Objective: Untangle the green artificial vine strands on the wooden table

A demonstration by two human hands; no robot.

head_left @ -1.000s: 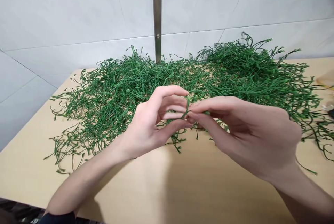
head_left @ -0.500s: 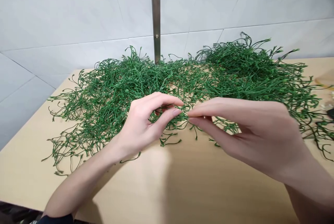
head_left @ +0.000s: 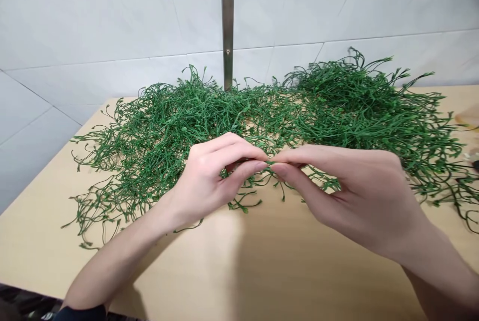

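Note:
My left hand (head_left: 217, 176) and my right hand (head_left: 352, 191) meet fingertip to fingertip above the near edge of a pile. Each pinches, thumb against forefinger, a small piece of green plastic stem (head_left: 270, 162); only a sliver of it shows in the gap, and the rest is covered by my fingers. Behind and below the hands lies a spread heap of thin green artificial stems (head_left: 187, 116) with small forked tips. A denser mound of the same stems (head_left: 348, 101) rises at the right.
The heap covers the back of a light wooden table (head_left: 209, 271) against a tiled wall (head_left: 112, 16). An upright metal bar (head_left: 228, 31) with bolts stands at the back. Part of a dark object (head_left: 476, 165) shows at the right edge.
My left fingertips have closed from a slight gap into a pinch. The two hands have come closer together, and a bit of green now shows between them.

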